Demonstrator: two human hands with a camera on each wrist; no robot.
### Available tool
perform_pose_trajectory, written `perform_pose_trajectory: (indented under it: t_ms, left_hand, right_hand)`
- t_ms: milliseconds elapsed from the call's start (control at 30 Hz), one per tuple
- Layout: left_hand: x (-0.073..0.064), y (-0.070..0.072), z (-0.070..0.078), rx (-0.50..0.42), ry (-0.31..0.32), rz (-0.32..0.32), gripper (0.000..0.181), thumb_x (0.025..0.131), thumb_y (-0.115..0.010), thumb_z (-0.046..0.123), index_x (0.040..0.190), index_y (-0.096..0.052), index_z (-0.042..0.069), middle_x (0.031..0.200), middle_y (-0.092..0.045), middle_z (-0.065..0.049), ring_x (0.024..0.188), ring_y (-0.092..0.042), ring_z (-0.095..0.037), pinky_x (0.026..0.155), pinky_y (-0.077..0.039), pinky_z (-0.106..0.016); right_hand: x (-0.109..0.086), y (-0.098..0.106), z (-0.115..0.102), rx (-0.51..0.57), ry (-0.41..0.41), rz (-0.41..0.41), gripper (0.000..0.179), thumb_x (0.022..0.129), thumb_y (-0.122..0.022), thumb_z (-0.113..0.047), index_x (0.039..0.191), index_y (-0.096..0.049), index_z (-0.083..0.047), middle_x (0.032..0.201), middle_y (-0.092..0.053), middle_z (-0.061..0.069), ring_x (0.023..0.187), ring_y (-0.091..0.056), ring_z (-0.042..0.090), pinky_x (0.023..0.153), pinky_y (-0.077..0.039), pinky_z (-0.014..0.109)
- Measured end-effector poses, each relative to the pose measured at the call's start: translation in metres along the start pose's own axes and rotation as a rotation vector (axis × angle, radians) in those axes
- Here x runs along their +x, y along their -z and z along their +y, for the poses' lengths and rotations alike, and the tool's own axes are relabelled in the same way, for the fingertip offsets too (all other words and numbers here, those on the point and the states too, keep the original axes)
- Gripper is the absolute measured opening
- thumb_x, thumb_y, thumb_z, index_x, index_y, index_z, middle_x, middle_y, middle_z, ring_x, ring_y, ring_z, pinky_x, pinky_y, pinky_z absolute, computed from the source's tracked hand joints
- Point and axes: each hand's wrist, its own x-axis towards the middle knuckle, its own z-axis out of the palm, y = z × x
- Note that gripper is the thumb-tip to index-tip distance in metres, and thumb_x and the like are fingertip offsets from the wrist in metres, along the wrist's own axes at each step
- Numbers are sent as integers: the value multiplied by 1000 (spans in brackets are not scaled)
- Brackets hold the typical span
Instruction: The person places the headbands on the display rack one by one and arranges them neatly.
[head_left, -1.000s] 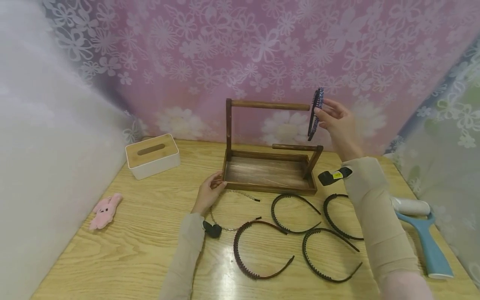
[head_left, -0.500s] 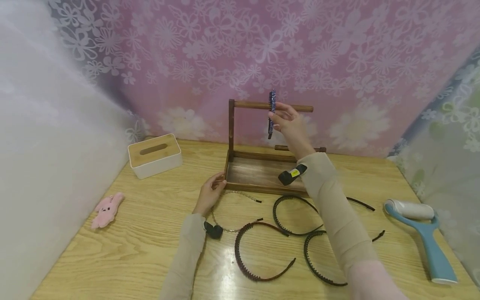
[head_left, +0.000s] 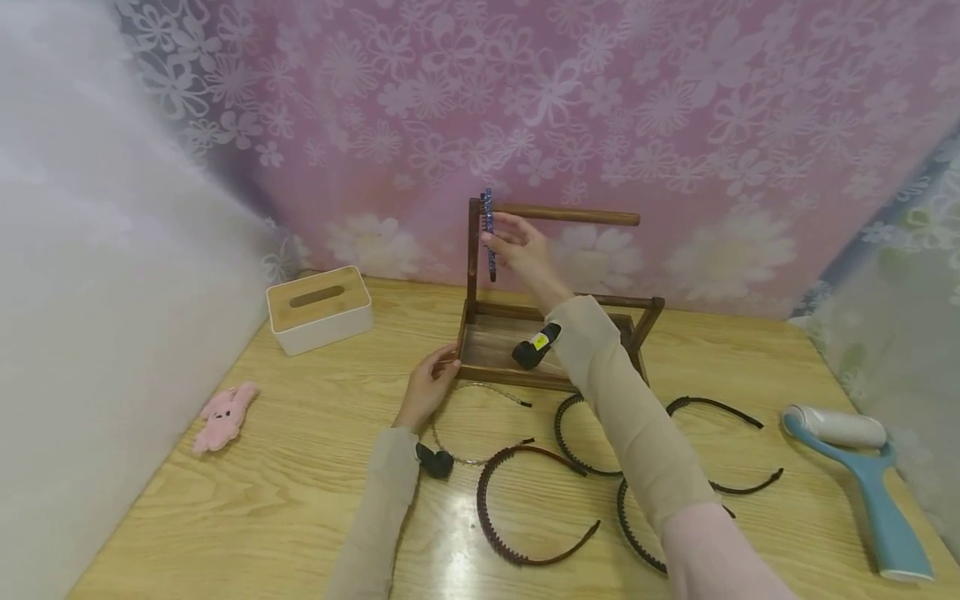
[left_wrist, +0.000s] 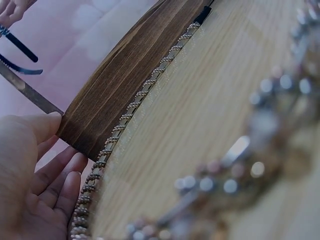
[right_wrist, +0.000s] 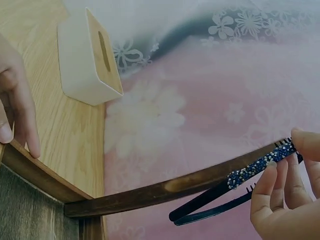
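Two hands [head_left: 426,387] [head_left: 531,257], one held headband [head_left: 489,225], five lying headbands [head_left: 483,502], one rack [head_left: 487,343]

Far backdrop [head_left: 480,108] pink, white floral print. Rhinestone headband [right_wrist: 261,164] blue-speckled over black; wooden rack [head_left: 517,379] dark brown. Plush toy [head_left: 225,418] at left pink; lint roller [head_left: 888,512] at right blue-and-white.

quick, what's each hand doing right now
Left hand: holding the wooden stand at its near left corner.
Right hand: holding the blue glittery headband between thumb and fingers.
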Motion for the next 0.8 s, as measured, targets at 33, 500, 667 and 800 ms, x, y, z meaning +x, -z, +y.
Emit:
perform_pose_trajectory:
  t_ms: [33,500,667,800]
  left_hand:
    - [0,0,0,-1,2,-2,39,99,-58,14,136,-56,5,132,-59,-20,116,-60,-35,103,-49,-45]
    - [-1,-1,-1,3,-4,11,41,99,-58,16,138,-54,3,132,-59,-22,117,-59,-36,103,-48,-46]
    - [-5,1,12,10,2,0,41,99,-57,14,138,-53,1,133,-58,-23,117,-59,-37,103,-48,-47]
    - [0,-1,-1,10,1,10,40,99,-58,16,137,-56,6,132,-60,-19,117,-60,-34,102,-49,-45]
  right_hand:
    - [1,-2,1,5,-3,3,44,93,-67,-16,136,-55,-18,135,-60,12,98,-60,12,95,-50,38]
    - [5,-7,12,49,41,31,46,94,-66,-15,138,-53,-11,135,-58,17,94,-60,10,100,-51,43]
    - [5,-10,18,58,21,28,48,92,-68,-14,138,-52,-10,135,-59,18,100,-63,17,98,-53,40]
    - [1,-10,26,47,-16,7,48,93,-67,-15,138,-52,-10,138,-57,15,119,-60,26,100,-52,38]
